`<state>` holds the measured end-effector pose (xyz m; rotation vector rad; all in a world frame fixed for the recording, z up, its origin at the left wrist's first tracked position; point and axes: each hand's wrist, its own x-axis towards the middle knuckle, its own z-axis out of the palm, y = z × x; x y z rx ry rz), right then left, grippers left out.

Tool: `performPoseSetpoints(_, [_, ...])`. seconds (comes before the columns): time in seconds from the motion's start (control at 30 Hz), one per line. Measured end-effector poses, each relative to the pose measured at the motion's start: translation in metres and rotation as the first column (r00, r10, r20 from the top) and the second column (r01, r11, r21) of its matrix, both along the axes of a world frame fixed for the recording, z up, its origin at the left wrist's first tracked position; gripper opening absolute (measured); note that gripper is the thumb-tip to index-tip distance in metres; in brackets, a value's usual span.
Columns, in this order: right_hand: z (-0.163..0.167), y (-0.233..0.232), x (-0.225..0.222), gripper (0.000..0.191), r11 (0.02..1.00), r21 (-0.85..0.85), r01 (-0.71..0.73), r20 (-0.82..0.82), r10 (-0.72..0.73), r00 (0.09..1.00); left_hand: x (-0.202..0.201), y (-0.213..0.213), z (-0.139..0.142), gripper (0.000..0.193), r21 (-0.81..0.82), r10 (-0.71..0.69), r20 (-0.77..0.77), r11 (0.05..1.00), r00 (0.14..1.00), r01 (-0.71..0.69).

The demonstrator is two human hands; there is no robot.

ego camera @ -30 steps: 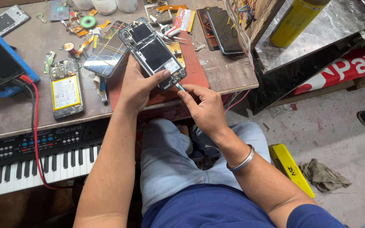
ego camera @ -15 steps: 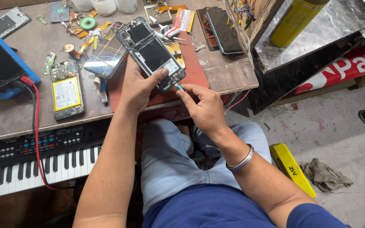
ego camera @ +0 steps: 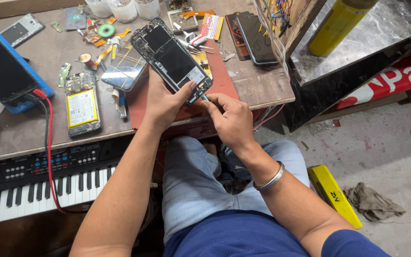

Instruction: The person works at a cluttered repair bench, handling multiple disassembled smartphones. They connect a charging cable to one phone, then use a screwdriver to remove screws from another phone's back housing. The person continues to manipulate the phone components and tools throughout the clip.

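Observation:
An opened black phone (ego camera: 174,59) with its back cover off lies tilted on a red mat (ego camera: 220,76) at the front of the workbench. My left hand (ego camera: 165,102) holds the phone's near end, thumb pressed on its lower edge. My right hand (ego camera: 229,119) pinches a thin tool with a teal tip (ego camera: 204,97) against the phone's lower right corner. A silver bangle (ego camera: 269,178) sits on my right wrist.
Another opened phone with a yellow battery (ego camera: 82,104) lies left, beside a detached screen (ego camera: 122,74). A dark tablet on a blue stand (ego camera: 5,71), a red cable (ego camera: 48,157) and a piano keyboard (ego camera: 39,183) fill the left. Dark phones (ego camera: 255,38), tweezers (ego camera: 196,46) and a yellow can (ego camera: 336,21) sit to the right.
Both hands stay at the phone's lower end. My left thumb has shifted onto the phone's lower edge and the tool tip sits slightly closer to the corner.

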<state>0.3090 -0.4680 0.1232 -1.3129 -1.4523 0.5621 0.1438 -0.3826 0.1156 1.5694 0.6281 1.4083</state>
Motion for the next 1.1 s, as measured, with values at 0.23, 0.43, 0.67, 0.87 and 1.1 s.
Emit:
performPoseSetpoints(0.23, [0.006, -0.008, 0.0, 0.021, 0.992, -0.016, -0.122, 0.037, 0.123, 0.992, -0.014, -0.011, 0.004, 0.067, -0.103, -0.119, 0.146, 0.986, 0.982, 0.134])
performPoseSetpoints(0.43, [0.018, -0.006, 0.031, 0.023, 0.99, 0.134, -0.048, 0.085, 0.037, 0.996, -0.017, -0.022, 0.004, 0.068, -0.105, -0.184, 0.113, 0.975, 0.976, 0.196])
performPoseSetpoints(0.67, [0.039, 0.008, 0.008, 0.084, 0.949, 0.101, -0.297, 0.33, 0.25, 0.911, -0.036, -0.027, 0.004, 0.073, -0.242, -0.362, 0.047, 0.9, 0.931, 0.362])
performPoseSetpoints(0.87, [0.049, 0.015, -0.013, 0.069, 0.971, 0.075, -0.225, 0.279, 0.196, 0.94, -0.041, -0.028, 0.011, 0.066, -0.143, -0.366, 0.055, 0.918, 0.929, 0.37])
performPoseSetpoints(1.1, [0.081, 0.03, 0.013, 0.072, 0.93, -0.045, -0.364, 0.22, 0.364, 0.905, -0.061, -0.06, 0.05, 0.054, -0.132, 0.051, -0.16, 0.989, 0.986, -0.072])
